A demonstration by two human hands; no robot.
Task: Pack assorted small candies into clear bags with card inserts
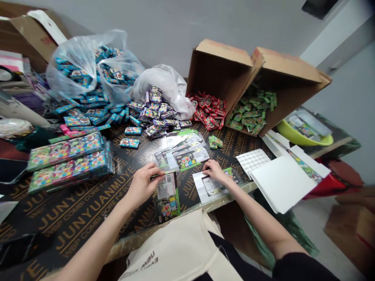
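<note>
My left hand (pixel 143 183) is clamped over the top edge of a printed card pack (pixel 167 199), fingers curled across it, and the pack stands out at lower centre of the frame over a black plywood board (pixel 73 222) stamped with gold lettering. My right hand (pixel 213 170) is apart from the left, just to its right, with its fingertips (pixel 208 164) down on a white-backed sheet (pixel 205 187), and I cannot tell whether they pinch it or only rest there. Just above my hands lies a fanned row of similar cards (pixel 187 154). At upper left, a clear plastic bag (pixel 73 74) spills blue packets (pixel 88 109) across the board, and purple packets (pixel 155 113) pile up at top centre against a white plastic bag (pixel 166 88). Red packets (pixel 208 111) and green packets (pixel 252 113) pour from two tipped cardboard cartons (pixel 219 70) at upper right. Stacks of green card packs (pixel 67 150) sit at left, white sheets (pixel 281 183) lie at right, and a canvas tote bag (pixel 175 249) hangs at bottom centre
</note>
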